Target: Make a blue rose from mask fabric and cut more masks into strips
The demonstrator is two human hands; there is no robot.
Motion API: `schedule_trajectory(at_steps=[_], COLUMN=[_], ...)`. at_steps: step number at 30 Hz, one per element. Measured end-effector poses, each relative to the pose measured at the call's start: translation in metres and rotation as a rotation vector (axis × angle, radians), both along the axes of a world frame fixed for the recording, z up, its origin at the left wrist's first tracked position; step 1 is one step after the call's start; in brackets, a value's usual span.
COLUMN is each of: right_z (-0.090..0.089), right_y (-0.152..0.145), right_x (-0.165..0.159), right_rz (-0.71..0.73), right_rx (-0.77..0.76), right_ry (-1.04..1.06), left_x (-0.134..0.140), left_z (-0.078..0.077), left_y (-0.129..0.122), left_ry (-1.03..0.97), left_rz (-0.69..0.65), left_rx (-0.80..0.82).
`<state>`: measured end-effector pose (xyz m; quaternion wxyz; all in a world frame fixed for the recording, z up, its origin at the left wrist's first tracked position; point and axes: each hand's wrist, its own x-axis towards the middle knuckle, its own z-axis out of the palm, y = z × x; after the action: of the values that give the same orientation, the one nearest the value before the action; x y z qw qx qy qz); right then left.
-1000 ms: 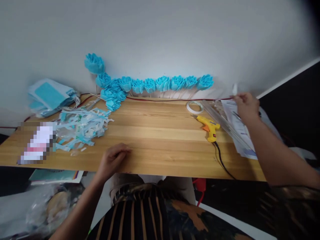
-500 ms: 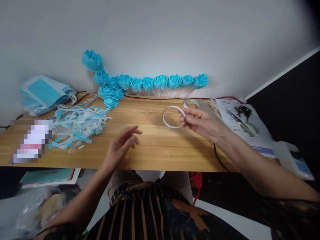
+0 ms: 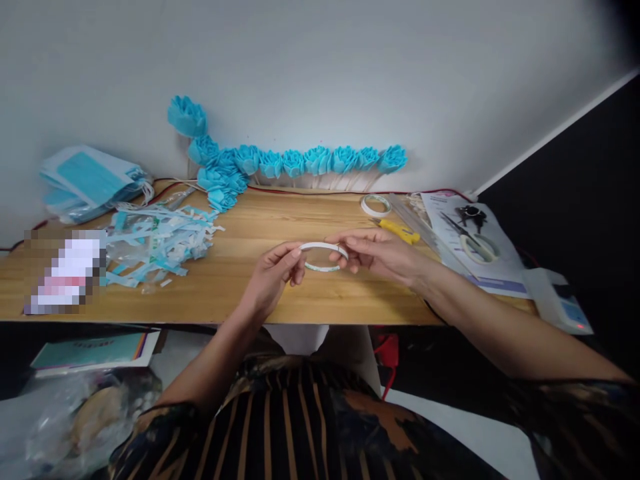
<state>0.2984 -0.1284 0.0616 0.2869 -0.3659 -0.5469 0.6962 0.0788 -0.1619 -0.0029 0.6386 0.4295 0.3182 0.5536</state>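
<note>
Hidden or unreadable
Your right hand (image 3: 376,252) hides the handle of the yellow glue gun (image 3: 399,231); pixel blocks mask the item (image 3: 67,273) at near left; print on the paper (image 3: 505,275) at right is too small to read.

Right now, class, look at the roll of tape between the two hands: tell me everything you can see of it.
The roll of tape is a slim, pale ring with a wide open middle. Its band looks white and papery, with faint greenish marks along the lower arc. It appears to be held above the wooden table, tilted so the ring looks oval. Fingers of the left hand and right hand pinch it at opposite sides. Any loose tape end is too small to make out.
</note>
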Motion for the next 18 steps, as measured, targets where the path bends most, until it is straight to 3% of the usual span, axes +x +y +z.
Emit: schedule_trajectory(at_steps=[5,9,11,14,18], right_z=[-0.002,0.004,0.009,0.012,0.005], right_y=[-0.011,-0.024,-0.023,-0.004,0.042], right_x=[0.004,0.024,0.046,0.098,0.187], right_rz=[0.126,0.127,-0.034,-0.395,-0.778], right_rx=[0.145,0.379,0.560,0.756,0.768], right_ry=[-0.169,-0.419,-0.625,-0.918,-1.132], left_x=[-0.005,-0.016,-0.024,-0.033,-0.033], left_z=[-0.008,-0.024,-0.035,-0.048,-0.050], left_y=[-0.007,-0.016,-0.019,-0.023,-0.025], left_ry=[0.134,0.381,0.472,0.628,0.734], left_rz=[0.029,0.205,0.229,0.208,0.195], left_rx=[0.072,0.219,0.221,0.211,0.281])
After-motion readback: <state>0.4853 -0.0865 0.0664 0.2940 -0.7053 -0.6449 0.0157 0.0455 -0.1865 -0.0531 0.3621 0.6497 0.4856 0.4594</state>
